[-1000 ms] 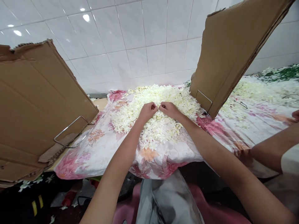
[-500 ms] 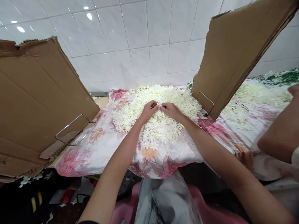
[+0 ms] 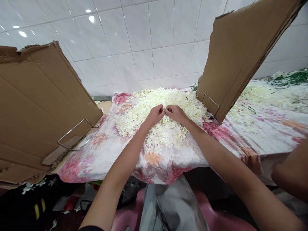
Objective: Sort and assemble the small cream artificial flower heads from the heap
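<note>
A broad heap of small white flowers [image 3: 166, 134] lies on a floral cloth [image 3: 115, 150] in front of me. Over its middle, my left hand [image 3: 155, 114] is closed with thumb and fingers pinched. Facing it, my right hand [image 3: 175, 113] is closed in a similar pinch, and the two sets of fingertips almost meet. Anything between the fingers is too small or too hidden to make out. Loose blossoms surround both hands on every side.
Cardboard panels stand left [image 3: 45, 106] and right [image 3: 223, 61], with wire stands [image 3: 77, 134] at their feet. White tiled wall [image 3: 141, 32] rises behind. Another person's arm [image 3: 291, 170] is at the right edge, beside more flowers [image 3: 271, 96]. A pink seat [image 3: 130, 208] is beneath me.
My hands stay over the heap, the left turned slightly, its fingers more closed. The white bit seen between my fingertips no longer shows clearly. The other person's arm has dropped back toward the lower right.
</note>
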### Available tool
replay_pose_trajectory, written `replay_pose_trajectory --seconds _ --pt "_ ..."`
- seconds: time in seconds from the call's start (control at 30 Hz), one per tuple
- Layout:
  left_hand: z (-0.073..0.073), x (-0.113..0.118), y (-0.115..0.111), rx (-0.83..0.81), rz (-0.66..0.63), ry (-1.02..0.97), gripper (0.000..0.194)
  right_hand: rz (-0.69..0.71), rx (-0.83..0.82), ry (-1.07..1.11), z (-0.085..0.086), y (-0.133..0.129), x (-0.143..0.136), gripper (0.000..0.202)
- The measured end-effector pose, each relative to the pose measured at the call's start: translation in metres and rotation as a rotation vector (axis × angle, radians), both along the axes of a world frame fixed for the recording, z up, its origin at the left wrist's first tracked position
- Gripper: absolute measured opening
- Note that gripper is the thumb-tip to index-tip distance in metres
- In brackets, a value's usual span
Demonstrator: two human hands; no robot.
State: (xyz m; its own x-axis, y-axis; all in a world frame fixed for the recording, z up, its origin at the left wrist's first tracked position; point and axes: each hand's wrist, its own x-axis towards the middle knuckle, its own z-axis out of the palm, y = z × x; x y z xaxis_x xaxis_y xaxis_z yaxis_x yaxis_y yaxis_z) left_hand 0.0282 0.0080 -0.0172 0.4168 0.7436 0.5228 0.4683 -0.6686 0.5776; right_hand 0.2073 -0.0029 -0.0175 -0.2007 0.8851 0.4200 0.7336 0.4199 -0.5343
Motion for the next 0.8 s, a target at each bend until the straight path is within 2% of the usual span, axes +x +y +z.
replay_pose_trajectory --seconds 0.13,0.3,0.53,0.7,0.8 --pt "-0.0013 -0.0008 0.0010 -0.027 0.001 -0.040 0.023 -0.013 0.000 0.020 -0.0010 0.0019 0.0001 0.021" --pt "-0.0039 -0.0028 0.0050 -0.092 0.041 -0.013 0.008 0.019 -0.027 0.026 -0.0003 0.0024 0.0003 0.025" --pt "-0.0049 -0.0045 0.0069 -0.030 0.030 0.017 0.024 0.046 -0.021 0.034 0.0021 -0.0014 0.0000 0.031" --pt "-0.0045 -0.0044 0.0077 -0.038 0.066 0.011 0.022 0.060 -0.021 0.035 0.0009 -0.0006 0.0011 0.028" --pt "-0.0044 -0.0036 0.0082 -0.063 0.076 -0.005 0.015 0.061 -0.009 0.029 0.0002 0.0006 0.0019 0.025"
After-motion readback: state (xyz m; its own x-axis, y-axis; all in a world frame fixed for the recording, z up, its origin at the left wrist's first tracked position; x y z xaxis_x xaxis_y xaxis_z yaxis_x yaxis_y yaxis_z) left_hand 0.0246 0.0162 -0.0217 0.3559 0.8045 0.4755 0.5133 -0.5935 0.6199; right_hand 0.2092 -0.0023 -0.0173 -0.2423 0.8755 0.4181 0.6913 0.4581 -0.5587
